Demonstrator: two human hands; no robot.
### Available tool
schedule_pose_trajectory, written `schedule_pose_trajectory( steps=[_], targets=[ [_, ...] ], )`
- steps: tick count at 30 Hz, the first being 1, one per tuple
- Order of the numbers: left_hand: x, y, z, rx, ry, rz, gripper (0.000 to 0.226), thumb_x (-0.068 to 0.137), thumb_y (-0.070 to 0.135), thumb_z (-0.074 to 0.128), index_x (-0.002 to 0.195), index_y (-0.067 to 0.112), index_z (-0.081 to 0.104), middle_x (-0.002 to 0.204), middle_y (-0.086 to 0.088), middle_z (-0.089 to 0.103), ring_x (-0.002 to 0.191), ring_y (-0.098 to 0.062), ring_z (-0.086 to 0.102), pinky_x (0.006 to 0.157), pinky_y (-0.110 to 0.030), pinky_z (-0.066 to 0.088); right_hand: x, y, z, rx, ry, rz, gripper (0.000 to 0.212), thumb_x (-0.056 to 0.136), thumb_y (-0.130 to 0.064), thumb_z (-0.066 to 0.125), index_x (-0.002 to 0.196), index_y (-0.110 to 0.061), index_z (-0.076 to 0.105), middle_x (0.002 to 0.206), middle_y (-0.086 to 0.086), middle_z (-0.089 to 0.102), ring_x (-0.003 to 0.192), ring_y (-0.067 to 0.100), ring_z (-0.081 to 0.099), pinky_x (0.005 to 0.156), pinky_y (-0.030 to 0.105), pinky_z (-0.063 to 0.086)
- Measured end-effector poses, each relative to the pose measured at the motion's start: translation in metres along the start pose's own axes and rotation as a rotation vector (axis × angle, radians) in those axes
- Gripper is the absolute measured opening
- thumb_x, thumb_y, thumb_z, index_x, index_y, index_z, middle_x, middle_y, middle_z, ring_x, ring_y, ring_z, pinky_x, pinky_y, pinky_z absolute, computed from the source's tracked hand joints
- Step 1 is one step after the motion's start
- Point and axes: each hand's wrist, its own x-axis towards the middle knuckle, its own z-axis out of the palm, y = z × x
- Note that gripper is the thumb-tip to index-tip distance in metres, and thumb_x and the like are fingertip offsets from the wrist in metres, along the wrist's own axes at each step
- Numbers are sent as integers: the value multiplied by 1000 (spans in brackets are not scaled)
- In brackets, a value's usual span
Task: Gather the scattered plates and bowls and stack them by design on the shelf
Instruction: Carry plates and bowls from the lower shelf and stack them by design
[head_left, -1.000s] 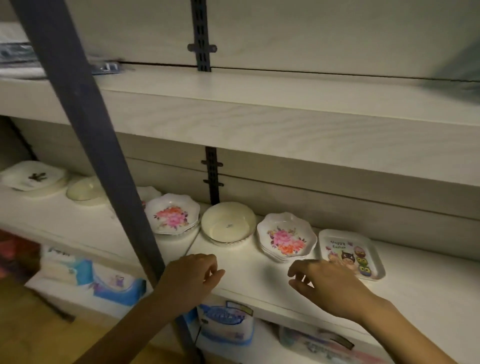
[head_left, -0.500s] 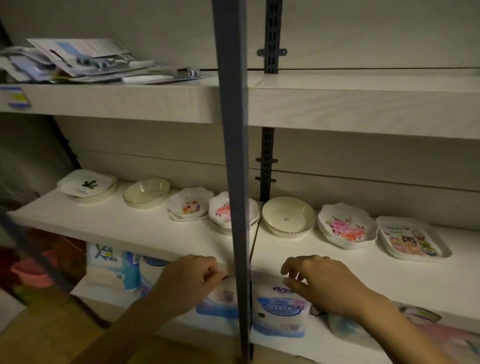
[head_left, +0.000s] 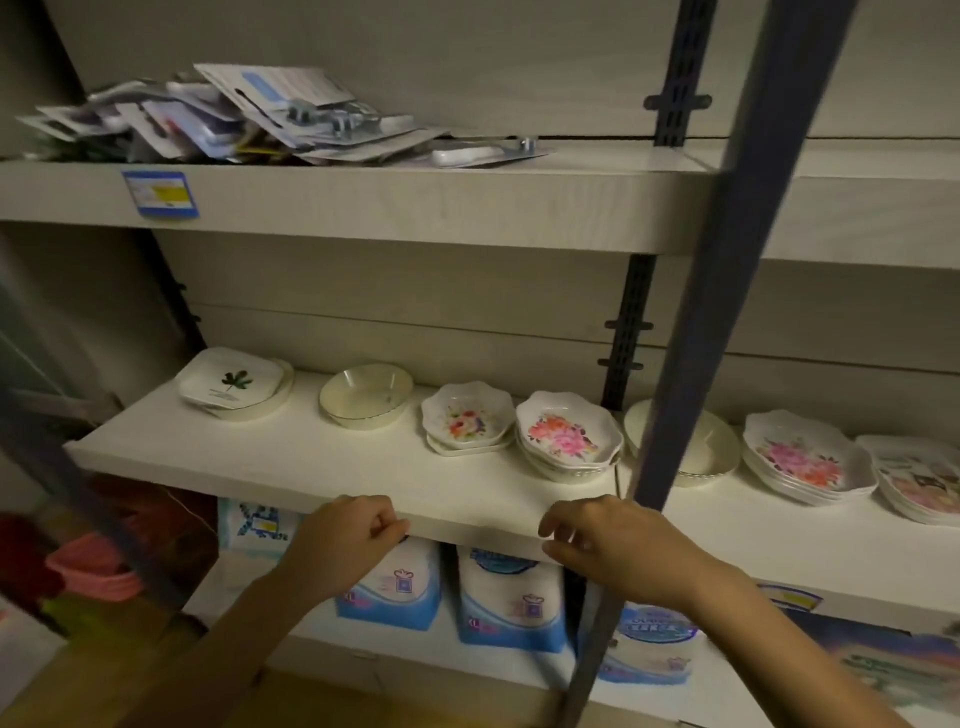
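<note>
Head view: left hand (head_left: 358, 540), curled and empty, and right hand (head_left: 618, 545), loosely bent and empty, hover at the shelf (head_left: 311, 467) edge, probably surveying floral plates (head_left: 566, 436) stacked by design.

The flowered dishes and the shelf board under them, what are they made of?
The flowered dishes look like glossy melamine or plastic: thin scalloped rims, printed blossoms; glazed ceramic is possible. The shelf board looks like matte pale wood-grain laminate, with faint streaks.
</note>
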Motion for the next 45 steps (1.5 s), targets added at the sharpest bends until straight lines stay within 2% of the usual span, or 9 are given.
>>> schedule_pose_trajectory(
  steps=[8,11,14,21,25,29,36,41,45],
  targets=[
    [65,-97,-23,-31,5,-113,28,90,36,51,64,28,45,61,7,53,63,-12,52,56,-20,38,100,-22,10,-13,44,109,31,94,-43,43,121,-32,54,118,-10,63,105,8,59,87,24,47],
    [91,-138,-32,-189,-33,-238,12,93,33,48,90,21,51,83,-7,67,68,-16,56,61,-23,45,137,-30,17,-6,49,175,30,93,-44,44,119,-33,55,118,-10,63,104,8,59,88,24,49],
    [123,-178,-40,-332,-77,-384,27,95,31,43,113,12,48,100,-14,65,66,-17,53,52,-21,43,167,-36,23,5,27,248,30,94,-43,45,119,-31,56,120,-9,62,105,8,59,89,24,50],
    [200,-229,-33,-533,-159,-579,42,94,33,45,120,0,44,96,-13,61,52,-21,51,48,-26,41,205,-43,43,3,30,443,31,93,-42,45,118,-29,57,119,-7,64,105,12,62,92,31,52],
    [230,-234,-24,-627,-228,-601,47,91,39,48,116,-1,46,103,-19,60,49,-21,49,46,-27,43,214,-48,51,12,64,553,31,94,-39,46,119,-26,57,121,-3,63,106,14,62,92,30,51],
    [256,-236,-8,-767,-285,-635,51,90,39,50,118,-4,48,78,-13,57,41,-20,45,42,-22,39,219,-53,53,49,107,647,31,94,-34,46,120,-22,57,123,0,63,108,16,61,92,28,51],
    [275,-234,14,-801,-280,-601,39,91,-3,27,128,-5,40,68,-9,47,52,-18,44,25,-5,25,223,-49,60,112,160,774,27,94,-30,47,115,-19,61,115,0,66,101,17,63,89,31,53],
    [272,-240,1,-654,-235,-472,38,91,-1,27,126,-6,40,59,-14,51,31,-17,41,24,-6,23,233,-36,65,180,221,908,29,95,-27,40,66,-30,43,79,-2,54,77,17,54,79,34,53],
    [261,-248,-26,-618,-232,-374,30,89,-2,30,115,-6,45,58,-14,54,42,-23,41,28,-14,30,256,-22,70,430,313,1050,29,97,-30,39,99,-9,59,92,12,65,89,25,65,85,40,56]
  ],
)
